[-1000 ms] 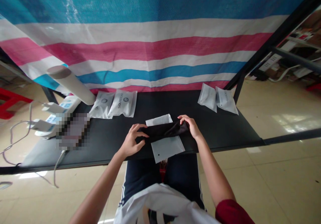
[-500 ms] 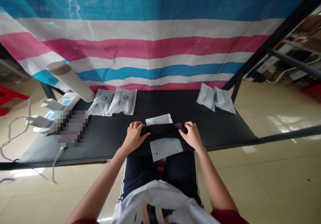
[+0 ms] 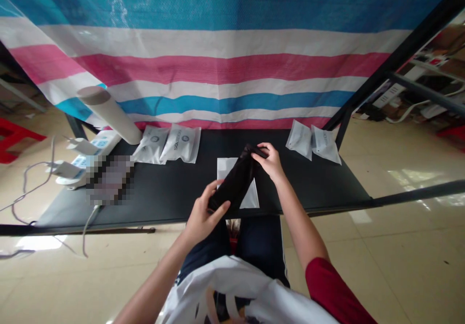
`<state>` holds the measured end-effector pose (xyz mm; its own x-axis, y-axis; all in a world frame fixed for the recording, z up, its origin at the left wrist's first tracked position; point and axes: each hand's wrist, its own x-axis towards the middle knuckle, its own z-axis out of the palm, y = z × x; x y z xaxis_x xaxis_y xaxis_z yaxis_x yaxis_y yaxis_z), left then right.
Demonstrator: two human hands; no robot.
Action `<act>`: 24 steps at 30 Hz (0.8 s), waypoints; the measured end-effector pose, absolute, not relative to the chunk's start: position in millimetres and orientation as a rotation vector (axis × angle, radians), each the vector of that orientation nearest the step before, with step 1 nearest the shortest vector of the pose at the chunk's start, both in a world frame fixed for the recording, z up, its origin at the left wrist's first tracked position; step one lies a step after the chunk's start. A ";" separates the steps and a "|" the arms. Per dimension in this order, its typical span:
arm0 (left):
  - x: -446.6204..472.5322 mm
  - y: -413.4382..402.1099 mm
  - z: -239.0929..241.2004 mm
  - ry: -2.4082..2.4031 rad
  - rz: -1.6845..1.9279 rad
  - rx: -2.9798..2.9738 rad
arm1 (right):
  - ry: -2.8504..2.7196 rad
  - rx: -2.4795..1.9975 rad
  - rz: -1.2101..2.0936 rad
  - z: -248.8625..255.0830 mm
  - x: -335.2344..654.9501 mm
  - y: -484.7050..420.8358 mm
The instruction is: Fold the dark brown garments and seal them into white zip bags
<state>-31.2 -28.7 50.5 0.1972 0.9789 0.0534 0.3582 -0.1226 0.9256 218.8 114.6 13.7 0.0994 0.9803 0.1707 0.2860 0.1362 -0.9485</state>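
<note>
A folded black cloth item (image 3: 234,183) slants between my hands, above the front of the dark table. My left hand (image 3: 209,210) grips its lower end, thumb on top. Its upper end, bunched up, is pinched in my right hand (image 3: 268,159). What kind of garment or cloth it is, I cannot tell. Beneath it lies a flat whitish plastic bag (image 3: 250,197), partly covered by the cloth.
Two filled white pouches (image 3: 180,143) lie at the back left, two smaller ones (image 3: 325,144) at the back right. Left of them are a pale bottle (image 3: 114,118), a power strip (image 3: 85,162) with chargers, and a blurred-out device (image 3: 111,178) on a cable. A striped sheet (image 3: 225,67) hangs behind.
The black cloth has turned from level to slanting. My right hand has moved up and away from me; my left hand has come down closer to my body. The bag underneath has shifted.
</note>
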 end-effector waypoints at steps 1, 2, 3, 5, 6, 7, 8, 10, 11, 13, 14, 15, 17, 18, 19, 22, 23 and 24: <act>-28.1 -38.6 50.8 1.244 0.858 1.715 | -1.454 -1.339 0.892 12.1 211.4 120.8; -25.3 -46.8 49.6 1.199 0.782 1.792 | -1.529 -1.332 0.928 9.3 203.7 125.2; -22.9 -53.2 47.1 1.157 0.711 1.853 | -1.606 -1.324 0.959 5.5 196.2 127.9; -19.4 -60.7 38.8 1.105 0.594 1.928 | -1.744 -1.310 0.993 -4.2 183.7 129.3; -18.5 -62.3 33.9 1.100 0.551 1.956 | -1.800 -1.306 0.994 -9.5 179.3 128.9; -18.0 -62.8 29.2 1.110 0.516 1.991 | -1.847 -1.305 0.985 -14.7 176.1 128.0; -18.2 -62.3 25.0 1.131 0.484 2.036 | -1.884 -1.306 0.970 -19.7 174.2 127.2; -19.8 -59.1 19.6 1.209 0.457 2.151 | -1.925 -1.300 0.946 -28.0 173.3 125.9; -21.1 -56.8 18.5 1.249 0.466 2.212 | -1.931 -1.290 0.944 -31.1 173.8 125.6; -23.9 -51.4 19.0 1.275 0.507 2.317 | -1.928 -1.259 0.948 -34.9 175.5 125.6; -25.1 -48.5 19.6 1.250 0.520 2.352 | -1.929 -1.245 0.948 -35.8 176.3 125.8; -26.1 -45.6 20.0 1.207 0.517 2.369 | -1.932 -1.235 0.948 -36.3 176.9 126.0; -26.7 -40.2 18.8 1.131 0.487 2.347 | -1.937 -1.229 0.950 -36.6 177.3 126.3; -26.4 -37.6 16.8 1.131 0.482 2.311 | -1.937 -1.227 0.957 -36.8 177.3 126.4; -25.5 -35.1 14.0 1.167 0.495 2.264 | -1.935 -1.225 0.966 -37.1 177.1 126.3; -19.8 -26.1 3.8 1.358 0.596 2.098 | -1.921 -1.206 0.965 -38.6 176.4 125.4; -17.0 -22.2 0.9 1.403 0.615 2.057 | -1.919 -1.199 0.958 -39.0 176.3 124.9; -13.9 -17.9 -1.5 1.431 0.616 2.033 | -1.918 -1.194 0.948 -39.2 176.2 124.5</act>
<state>-13.9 -17.9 -1.5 0.3205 0.9462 0.0442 0.6827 -0.2630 0.6818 176.2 124.5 -39.2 -0.3497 0.9222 0.1651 0.4288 0.3143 -0.8470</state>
